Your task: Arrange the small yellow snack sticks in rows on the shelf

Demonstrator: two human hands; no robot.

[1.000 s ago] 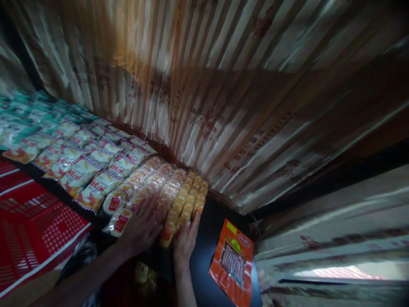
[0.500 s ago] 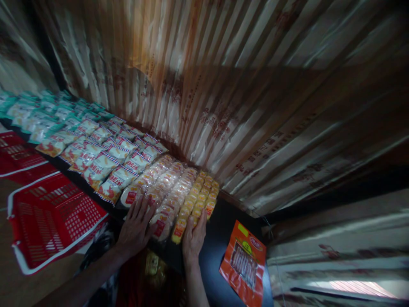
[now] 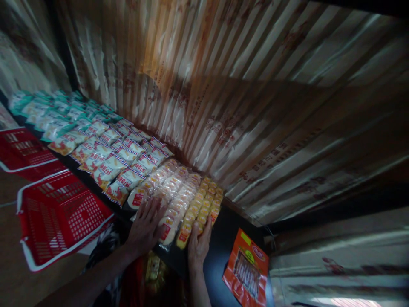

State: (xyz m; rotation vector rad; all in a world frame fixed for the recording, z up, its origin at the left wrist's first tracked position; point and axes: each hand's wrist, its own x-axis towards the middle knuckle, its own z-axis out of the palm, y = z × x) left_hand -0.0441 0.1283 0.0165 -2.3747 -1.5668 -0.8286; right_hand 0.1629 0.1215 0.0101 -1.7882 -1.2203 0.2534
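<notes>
My left hand (image 3: 145, 228) lies with fingers stretched over the front end of the rows of round snacks in clear wrap (image 3: 172, 202), which have white and red labels. At the front of the yellow snack packs (image 3: 200, 204), my right hand (image 3: 200, 245) rests against their near right side, fingers extended and thumb apart. Both hands touch the packs without gripping one. The clear-wrapped rows and the yellow rows stand side by side on a black shelf (image 3: 223, 232). Part of the front row is hidden under my left hand.
White striped snack bags (image 3: 119, 162) and teal bags (image 3: 57, 115) line the shelf to the left. An orange-red packet (image 3: 247, 268) lies at right. Red baskets (image 3: 60, 213) with white rims stand at lower left. Pleated printed sheeting (image 3: 223, 106) hangs behind the shelf.
The whole view has shifted slightly, so everything appears a little further right and lower. Both hands stay at nearly the same places on the packs.
</notes>
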